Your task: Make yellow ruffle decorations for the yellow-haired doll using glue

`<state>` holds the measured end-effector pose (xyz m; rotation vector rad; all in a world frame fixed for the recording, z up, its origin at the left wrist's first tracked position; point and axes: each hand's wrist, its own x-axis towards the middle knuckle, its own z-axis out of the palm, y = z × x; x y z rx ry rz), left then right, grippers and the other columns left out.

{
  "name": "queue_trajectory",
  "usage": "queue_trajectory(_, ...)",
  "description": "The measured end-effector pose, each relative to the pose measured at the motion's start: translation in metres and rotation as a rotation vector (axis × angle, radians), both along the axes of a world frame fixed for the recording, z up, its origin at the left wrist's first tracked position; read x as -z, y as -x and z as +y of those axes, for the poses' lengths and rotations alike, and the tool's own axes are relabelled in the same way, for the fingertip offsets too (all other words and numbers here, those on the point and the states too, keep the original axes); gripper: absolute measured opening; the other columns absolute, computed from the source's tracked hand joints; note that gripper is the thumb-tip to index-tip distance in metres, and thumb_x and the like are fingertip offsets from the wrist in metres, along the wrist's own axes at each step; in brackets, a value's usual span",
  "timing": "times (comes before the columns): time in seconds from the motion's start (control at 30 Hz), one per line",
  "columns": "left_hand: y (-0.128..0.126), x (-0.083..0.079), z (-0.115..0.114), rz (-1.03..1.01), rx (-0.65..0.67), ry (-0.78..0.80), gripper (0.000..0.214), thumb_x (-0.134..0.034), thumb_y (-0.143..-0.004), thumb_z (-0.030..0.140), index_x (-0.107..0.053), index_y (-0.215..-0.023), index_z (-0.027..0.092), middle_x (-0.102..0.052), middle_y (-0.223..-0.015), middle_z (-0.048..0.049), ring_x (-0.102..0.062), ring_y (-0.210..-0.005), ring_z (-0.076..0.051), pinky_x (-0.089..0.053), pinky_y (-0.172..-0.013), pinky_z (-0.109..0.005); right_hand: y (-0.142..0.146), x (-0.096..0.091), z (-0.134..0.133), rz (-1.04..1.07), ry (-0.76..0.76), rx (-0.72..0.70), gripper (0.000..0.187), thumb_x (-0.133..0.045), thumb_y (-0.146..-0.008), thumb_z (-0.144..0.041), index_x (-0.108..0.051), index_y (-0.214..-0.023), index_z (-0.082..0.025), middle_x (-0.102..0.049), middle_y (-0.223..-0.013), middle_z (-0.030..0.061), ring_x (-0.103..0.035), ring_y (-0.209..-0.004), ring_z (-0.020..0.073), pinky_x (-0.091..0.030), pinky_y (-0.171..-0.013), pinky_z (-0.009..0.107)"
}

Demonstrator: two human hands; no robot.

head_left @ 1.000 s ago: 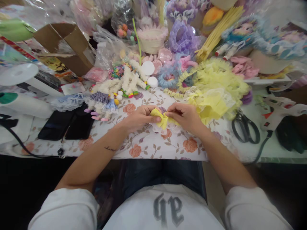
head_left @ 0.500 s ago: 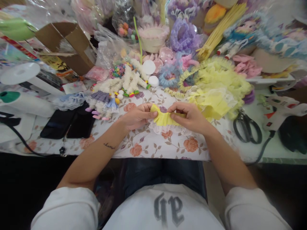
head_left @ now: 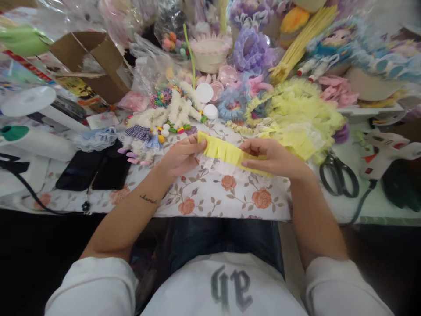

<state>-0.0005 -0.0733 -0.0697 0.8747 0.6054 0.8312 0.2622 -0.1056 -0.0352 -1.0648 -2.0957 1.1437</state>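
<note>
Stretched between my two hands is a strip of yellow ruffled fabric with white lace along its lower edge. My left hand pinches its left end between thumb and fingers. Farther along, my right hand grips the strip, and part of it passes behind and beyond the fingers. The strip is held just over a floral tablecloth. More yellow ruffled fabric is heaped behind my right hand.
Scissors and a glue gun lie at the right. Two dark phones rest at the left, near small plush figures. A cardboard box, a white basket and plastic bags crowd the back.
My hands have moved apart, my left to the left and my right to the right. The yellow fabric between them is now drawn out longer and flatter.
</note>
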Motion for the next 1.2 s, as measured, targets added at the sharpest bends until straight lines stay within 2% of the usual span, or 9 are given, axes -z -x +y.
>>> queue_trajectory(0.17,0.001,-0.001,0.0,-0.012,-0.016,-0.033,0.033,-0.093,-0.063,0.034,-0.071,-0.082,0.019,-0.068,-0.07,0.0002,-0.068,-0.068,-0.015,-0.055,-0.064,-0.024,0.0,0.013,0.008,-0.168,-0.303,0.19,0.015,-0.059,-0.091,-0.024,-0.066,-0.079,-0.018,-0.062,-0.078,0.0032,-0.055,-0.072,0.0163,-0.041,-0.067,0.031)
queue_trajectory(0.27,0.0,-0.002,-0.004,0.023,0.078,-0.081,0.03,-0.091,-0.066,0.031,-0.07,-0.082,0.018,-0.07,-0.073,-0.001,-0.064,-0.064,-0.012,-0.05,-0.06,-0.021,0.007,0.021,0.009,-0.203,-0.543,0.262,0.022,-0.053,-0.094,-0.018,-0.072,-0.083,-0.018,-0.065,-0.089,0.0088,-0.057,-0.085,0.0214,-0.043,-0.076,0.035)
queue_trajectory(0.4,-0.003,-0.002,-0.008,0.11,0.227,-0.181,0.027,-0.087,-0.073,0.034,-0.068,-0.081,0.017,-0.076,-0.085,-0.006,-0.069,-0.074,-0.016,-0.052,-0.068,-0.026,0.02,0.028,0.003,-0.323,-0.702,0.339,0.028,-0.052,-0.095,-0.021,-0.076,-0.081,-0.021,-0.063,-0.077,0.0083,-0.055,-0.08,0.0223,-0.039,-0.069,0.035)
queue_trajectory(0.5,-0.005,-0.001,-0.009,0.14,0.271,-0.213,0.028,-0.085,-0.075,0.037,-0.066,-0.083,0.017,-0.078,-0.099,-0.0103,-0.072,-0.087,-0.021,-0.053,-0.077,-0.031,0.03,0.03,-0.003,-0.357,-0.637,0.379,0.025,-0.054,-0.094,-0.024,-0.076,-0.081,-0.022,-0.065,-0.068,0.0046,-0.055,-0.067,0.0183,-0.035,-0.062,0.032)
queue_trajectory(0.63,-0.009,0.001,-0.01,0.147,0.249,-0.222,0.03,-0.084,-0.076,0.039,-0.065,-0.085,0.017,-0.077,-0.109,-0.0126,-0.072,-0.095,-0.023,-0.053,-0.081,-0.034,0.038,0.03,-0.007,-0.212,-0.452,0.472,0.009,-0.063,-0.087,-0.024,-0.072,-0.089,-0.021,-0.069,-0.068,0.0014,-0.057,-0.06,0.0151,-0.037,-0.062,0.029)
queue_trajectory(0.7,-0.011,0.002,-0.01,0.145,0.217,-0.222,0.031,-0.084,-0.076,0.04,-0.065,-0.085,0.017,-0.077,-0.112,-0.0133,-0.072,-0.097,-0.024,-0.053,-0.082,-0.035,0.04,0.028,-0.007,-0.091,-0.316,0.492,0.003,-0.066,-0.086,-0.025,-0.066,-0.086,-0.021,-0.065,-0.061,-0.0016,-0.055,-0.055,0.0133,-0.038,-0.06,0.028)
queue_trajectory(0.83,-0.014,0.002,-0.012,0.133,0.154,-0.216,0.032,-0.086,-0.074,0.038,-0.065,-0.086,0.017,-0.076,-0.114,-0.013,-0.072,-0.1,-0.025,-0.054,-0.082,-0.034,0.043,0.025,-0.006,0.164,0.04,0.451,0.017,-0.064,-0.086,-0.033,-0.052,-0.079,-0.023,-0.051,-0.048,-0.0074,-0.044,-0.043,0.0102,-0.034,-0.049,0.025)
queue_trajectory(1.03,-0.017,0.0,-0.014,0.121,0.041,-0.228,0.03,-0.085,-0.075,0.037,-0.064,-0.084,0.018,-0.078,-0.104,-0.0077,-0.07,-0.098,-0.021,-0.052,-0.083,-0.032,0.042,0.028,0.002,0.429,0.259,0.425,0.012,-0.059,-0.081,-0.031,-0.063,-0.079,-0.02,-0.066,-0.075,0.0006,-0.06,-0.067,0.0136,-0.051,-0.066,0.028)
queue_trajectory(1.2,-0.017,0.002,-0.011,0.074,-0.046,-0.191,0.032,-0.088,-0.071,0.037,-0.065,-0.084,0.019,-0.077,-0.094,-0.0049,-0.07,-0.092,-0.018,-0.052,-0.078,-0.028,0.039,0.025,0.003,0.539,0.334,0.281,0.018,-0.051,-0.081,-0.029,-0.066,-0.083,-0.02,-0.068,-0.085,0.0044,-0.064,-0.084,0.0192,-0.053,-0.08,0.034)
